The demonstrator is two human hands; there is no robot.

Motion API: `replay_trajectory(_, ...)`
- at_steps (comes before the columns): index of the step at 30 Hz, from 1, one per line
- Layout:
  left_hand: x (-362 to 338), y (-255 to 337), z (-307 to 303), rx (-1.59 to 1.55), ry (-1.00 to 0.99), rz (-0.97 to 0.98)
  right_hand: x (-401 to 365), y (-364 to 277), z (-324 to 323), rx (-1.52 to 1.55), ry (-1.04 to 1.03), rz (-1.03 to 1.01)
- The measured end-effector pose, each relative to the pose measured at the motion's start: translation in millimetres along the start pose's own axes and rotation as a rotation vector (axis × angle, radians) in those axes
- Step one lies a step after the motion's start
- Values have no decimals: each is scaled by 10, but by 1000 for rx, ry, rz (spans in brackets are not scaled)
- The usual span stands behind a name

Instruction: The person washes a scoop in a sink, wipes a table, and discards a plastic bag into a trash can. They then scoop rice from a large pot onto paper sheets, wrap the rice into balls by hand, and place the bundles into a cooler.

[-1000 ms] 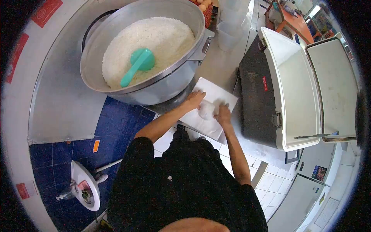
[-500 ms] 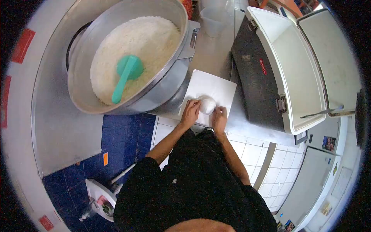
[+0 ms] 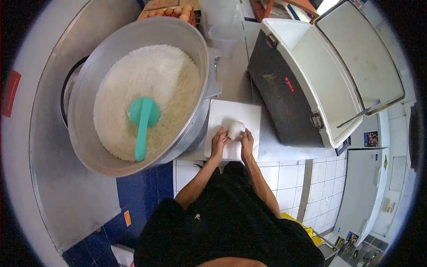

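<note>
Large metal pot (image 3: 180,31) full of rice (image 3: 155,71), teal scoop (image 3: 143,120) resting in it, open cooler (image 3: 280,95) alongside, eggs (image 3: 171,11) behind

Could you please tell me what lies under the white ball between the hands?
A white sheet lies under the ball, on the counter; the spot directly beneath the ball is covered.

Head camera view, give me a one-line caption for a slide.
Left hand and right hand cup a rice ball on a white sheet beside a pot of rice, teal scoop and open cooler.
</note>
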State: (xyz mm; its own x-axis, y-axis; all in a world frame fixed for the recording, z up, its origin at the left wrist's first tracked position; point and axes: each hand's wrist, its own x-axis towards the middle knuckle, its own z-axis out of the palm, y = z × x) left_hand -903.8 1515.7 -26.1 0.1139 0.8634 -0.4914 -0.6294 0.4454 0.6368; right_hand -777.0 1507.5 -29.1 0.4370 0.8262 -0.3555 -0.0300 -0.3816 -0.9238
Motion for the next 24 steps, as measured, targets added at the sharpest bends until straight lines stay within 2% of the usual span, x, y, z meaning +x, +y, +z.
replay_trajectory(2, -7, 182, 213, 95, -31, 14, -12, -188, -53, 336, -134, -63)
replay_trajectory(3, -115, 352, 414, 249, -74, 136, -77, -391, -38, 436, -123, -192)
replay_trajectory(4, -204, 493, 619, 401, -125, 262, -164, -650, -31, 449, -100, -207)
replay_trajectory(5, -265, 584, 757, 462, -181, 385, -268, -944, -41, 361, -39, -348)
replay_trajectory(6, -340, 666, 935, 395, -265, 525, -378, -1231, -88, 268, 30, -483)
replay_trajectory(8, -705, 1028, 1422, 464, -321, 695, -613, -1756, -276, 43, 45, -771)
replay_trajectory(10, -1000, 1177, 1637, 469, -425, 612, -650, -1898, -432, 112, 90, -1011)
replay_trajectory(12, -1194, 1265, 1895, 591, -521, 844, -722, -2124, -561, 369, 151, -1185)
replay_trajectory(14, -1290, 1193, 2140, 606, -589, 936, -620, -2360, -876, 390, 147, -1394)
replay_trajectory(15, -1315, 1158, 2251, 602, -630, 950, -595, -2506, -964, 479, 184, -1444)
replay_trajectory(16, -1304, 1122, 2343, 599, -665, 967, -580, -2583, -1134, 428, 128, -1474)
replay_trajectory(18, -1250, 1061, 2485, 600, -715, 1004, -645, -2793, -1490, 328, -27, -1395)
replay_trajectory(19, -1249, 1043, 2562, 562, -785, 938, -674, -2882, -1663, 267, -88, -1300)
replay_trajectory(21, -1187, 959, 2614, 513, -946, 839, -678, -3060, -1920, 388, -238, -957)
replay_trajectory(22, -1205, 922, 2639, 524, -933, 836, -637, -3181, -2042, 389, -268, -769)
replay_trajectory(24, -1307, 891, 2816, 355, -662, 664, -266, -3443, -2225, 317, -333, -705)
